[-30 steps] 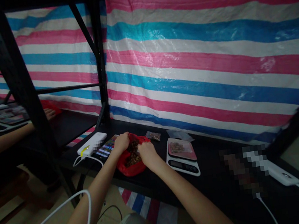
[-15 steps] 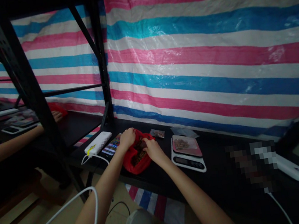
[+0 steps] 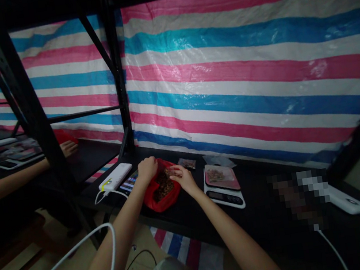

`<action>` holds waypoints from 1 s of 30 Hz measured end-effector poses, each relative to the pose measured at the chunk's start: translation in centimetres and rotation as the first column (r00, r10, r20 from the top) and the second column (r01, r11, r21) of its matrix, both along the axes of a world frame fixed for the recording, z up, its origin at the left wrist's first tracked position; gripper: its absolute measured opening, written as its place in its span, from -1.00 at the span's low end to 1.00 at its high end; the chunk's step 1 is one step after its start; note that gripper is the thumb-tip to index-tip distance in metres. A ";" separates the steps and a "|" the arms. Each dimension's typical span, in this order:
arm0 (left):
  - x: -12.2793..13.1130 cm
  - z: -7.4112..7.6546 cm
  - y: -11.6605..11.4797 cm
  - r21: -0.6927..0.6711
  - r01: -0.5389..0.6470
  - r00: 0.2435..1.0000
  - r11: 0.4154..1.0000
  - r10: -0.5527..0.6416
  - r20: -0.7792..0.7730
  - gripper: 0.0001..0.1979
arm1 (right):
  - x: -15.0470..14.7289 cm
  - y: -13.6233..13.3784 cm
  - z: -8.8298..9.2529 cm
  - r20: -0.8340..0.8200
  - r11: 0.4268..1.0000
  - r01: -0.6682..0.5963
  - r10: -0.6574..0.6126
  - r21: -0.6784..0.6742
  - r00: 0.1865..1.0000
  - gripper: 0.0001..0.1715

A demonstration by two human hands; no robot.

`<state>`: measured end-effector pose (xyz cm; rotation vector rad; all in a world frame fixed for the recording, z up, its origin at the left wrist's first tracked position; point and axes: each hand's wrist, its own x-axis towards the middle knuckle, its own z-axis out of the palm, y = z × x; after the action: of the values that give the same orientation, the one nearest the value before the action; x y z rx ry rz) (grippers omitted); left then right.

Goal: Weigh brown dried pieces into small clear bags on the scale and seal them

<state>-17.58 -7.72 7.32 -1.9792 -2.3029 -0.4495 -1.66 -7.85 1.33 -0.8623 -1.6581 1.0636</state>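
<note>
First, locate the red plastic bag (image 3: pixel 160 202) on the black rack shelf (image 3: pixel 263 206). It lies near the shelf's front edge with its mouth open upward and a heap of brown pieces (image 3: pixel 163 185) inside.

The left hand (image 3: pixel 147 168) sits at the bag's 11 o'clock position, its fingers curled down over the rim in a clenched hold on the plastic. The right hand (image 3: pixel 183 180) sits at 2 o'clock and reaches over the mouth, with its fingertips (image 3: pixel 173 171) drawn together above the contents. Whether they pinch a piece or only plastic is too small to tell.

The following items surround the bag. At 9 o'clock, a white power bank (image 3: pixel 115 177) with a yellow mark lies just beside a lit smartphone (image 3: pixel 128 183). At 1 o'clock is a small clear packet (image 3: pixel 187 163) of brown material. At 3 o'clock stands a white digital kitchen scale (image 3: pixel 224 196) carrying a pink tray (image 3: pixel 221 177) of small pieces. Crumpled clear plastic (image 3: pixel 219 161) lies just behind the scale.

Well apart at 3 o'clock, a second white power bank (image 3: pixel 348 199) lies beside a pixelated object (image 3: pixel 297 194) that cannot be identified. A pink, blue and white striped tarpaulin (image 3: pixel 242 77) hangs behind the shelf. At the far left, beyond a rack upright (image 3: pixel 117 72), a further hand (image 3: pixel 69 147) appears; whether it is a reflection or another person's cannot be determined.
</note>
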 end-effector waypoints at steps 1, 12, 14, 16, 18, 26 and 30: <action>0.0 0.0 0.0 0.000 -0.004 1.000 1.000 0.004 -0.009 -0.62 | 0.4 0.1 0.2 -0.050 1.000 -0.019 0.019 0.005 0.999 -0.62; 6.3 0.7 -1.0 0.139 0.414 0.909 0.900 -0.417 -0.012 -0.60 | 10.1 -0.4 5.4 -0.175 0.962 0.167 -0.130 0.215 0.976 -0.52; 8.8 0.5 -1.1 0.147 0.594 0.789 0.791 -0.609 0.085 -0.55 | 12.3 -0.1 5.7 -0.128 0.929 0.235 -0.206 0.286 0.970 -0.51; 11.4 -0.1 -0.9 0.189 0.704 0.661 0.685 -0.729 0.177 -0.50 | 14.4 0.5 5.4 -0.115 0.884 0.330 -0.309 0.332 0.944 -0.51; 13.9 -1.1 -0.2 0.217 0.753 0.569 0.622 -0.780 0.262 -0.42 | 16.5 1.3 4.4 -0.142 0.812 0.466 -0.446 0.351 0.884 -0.50; 19.7 -5.0 3.4 0.079 0.826 0.506 0.558 -0.797 0.328 -0.33 | 21.8 3.5 1.1 -0.172 0.693 0.664 -0.645 0.281 0.745 -0.44; 19.7 -4.9 3.6 0.178 0.823 0.488 0.539 -0.832 0.262 -0.41 | 21.5 3.3 1.4 -0.205 0.702 0.667 -0.635 0.248 0.745 -0.44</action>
<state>2.09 -4.14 2.46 -3.1046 -1.1878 -0.8955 19.83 -4.56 2.70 -1.0511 -1.2173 0.3275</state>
